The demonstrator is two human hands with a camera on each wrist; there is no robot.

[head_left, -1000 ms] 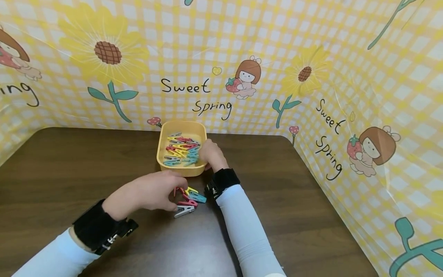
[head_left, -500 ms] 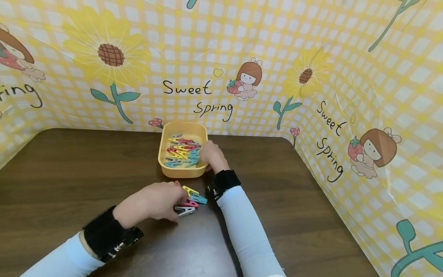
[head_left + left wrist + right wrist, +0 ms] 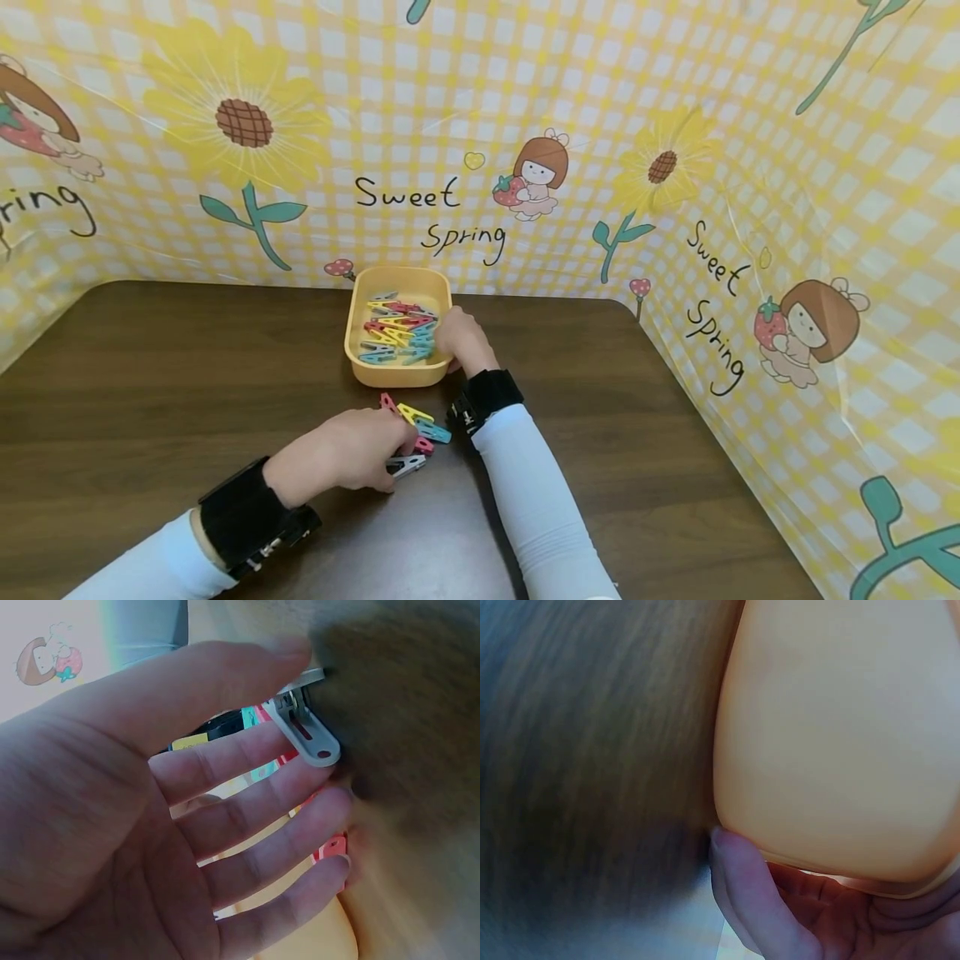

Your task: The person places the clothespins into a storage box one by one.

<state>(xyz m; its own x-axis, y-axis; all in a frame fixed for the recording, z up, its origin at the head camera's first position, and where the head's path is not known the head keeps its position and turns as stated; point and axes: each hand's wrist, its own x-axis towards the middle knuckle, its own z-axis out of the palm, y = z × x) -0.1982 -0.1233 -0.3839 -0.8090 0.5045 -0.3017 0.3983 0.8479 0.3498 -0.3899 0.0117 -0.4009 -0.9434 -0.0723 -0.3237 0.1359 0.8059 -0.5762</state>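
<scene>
Where fingers (image 3: 247, 761) touch: smooth grey plastic clothespin (image 3: 307, 735).

Bench (image 3: 150, 375): dark brown woodgrain. Tub (image 3: 358, 367): plain yellow-orange. Clothespins in tub (image 3: 397, 329): yellow, red, teal, grey. Loose pins (image 3: 416, 421) by left grip (image 3: 341, 450): pink-red, yellow, teal, grey. Backdrop (image 3: 480, 100): yellow-white gingham with sunflowers. Sleeves (image 3: 532, 500) white, wristbands (image 3: 247, 517) black.
</scene>
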